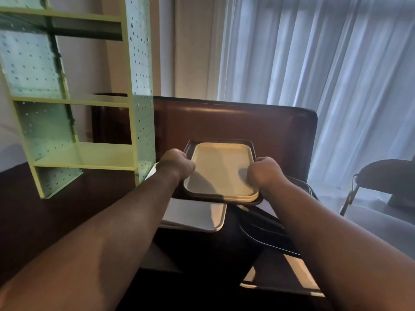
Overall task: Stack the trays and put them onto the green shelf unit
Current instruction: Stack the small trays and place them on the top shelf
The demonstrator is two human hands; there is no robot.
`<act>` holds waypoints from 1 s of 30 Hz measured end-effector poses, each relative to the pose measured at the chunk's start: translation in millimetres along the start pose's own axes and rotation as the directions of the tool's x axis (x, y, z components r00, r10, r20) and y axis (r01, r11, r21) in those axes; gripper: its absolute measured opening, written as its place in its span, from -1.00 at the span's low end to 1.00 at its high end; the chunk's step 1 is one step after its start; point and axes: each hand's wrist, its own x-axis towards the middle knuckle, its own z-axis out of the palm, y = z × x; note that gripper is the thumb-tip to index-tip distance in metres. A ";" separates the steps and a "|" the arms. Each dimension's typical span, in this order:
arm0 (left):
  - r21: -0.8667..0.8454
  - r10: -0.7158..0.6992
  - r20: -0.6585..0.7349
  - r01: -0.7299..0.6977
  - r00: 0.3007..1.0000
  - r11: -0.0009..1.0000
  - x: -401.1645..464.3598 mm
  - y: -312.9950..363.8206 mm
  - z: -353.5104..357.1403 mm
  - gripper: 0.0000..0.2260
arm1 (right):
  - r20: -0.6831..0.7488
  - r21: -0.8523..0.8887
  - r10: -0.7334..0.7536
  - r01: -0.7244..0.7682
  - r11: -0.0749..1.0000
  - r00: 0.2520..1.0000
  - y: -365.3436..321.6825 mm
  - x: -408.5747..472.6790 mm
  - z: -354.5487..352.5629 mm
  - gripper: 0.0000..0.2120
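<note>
I hold a stack of trays (221, 167) above the table: two cream trays nested in a dark brown one. My left hand (177, 163) grips the stack's left rim and my right hand (265, 171) grips its right rim. Below the stack a white tray (197, 215) lies flat on the table, and dark trays (262, 230) lie to its right. Another light tray (298, 277) shows at the lower right, partly hidden by my right forearm. The green shelf unit (89, 153) stands on the table to the left, its shelves bare.
The dark wooden table (235, 122) runs to a rounded far edge by white curtains (314, 52). A dark chair with a metal frame (381, 176) stands at the right. The shelf unit's perforated side panel (141, 86) is close to my left hand.
</note>
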 end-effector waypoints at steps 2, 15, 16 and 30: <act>-0.071 0.049 0.044 -0.046 0.998 0.996 -2.6 22.8 6.2 -0.56 | -0.049 -0.039 -0.009 0.007 0.999 0.999 -2.6 4.1 -25.8 -0.77; -0.191 0.159 0.301 -0.104 0.940 0.976 -4.7 66.4 106.8 -0.68 | -0.061 -0.670 -0.019 -0.026 0.742 0.998 75.5 8.0 -104.8 -0.73; -0.175 0.154 0.309 -0.103 0.938 0.979 -4.0 66.1 112.2 -0.68 | -0.036 -0.695 -0.028 -0.006 0.719 0.999 82.8 12.2 -104.9 -0.74; 0.031 0.154 0.443 -0.187 0.883 0.982 3.7 53.5 143.9 -0.66 | -0.016 -0.671 0.000 -0.011 0.742 1.000 125.6 44.5 -86.9 -0.75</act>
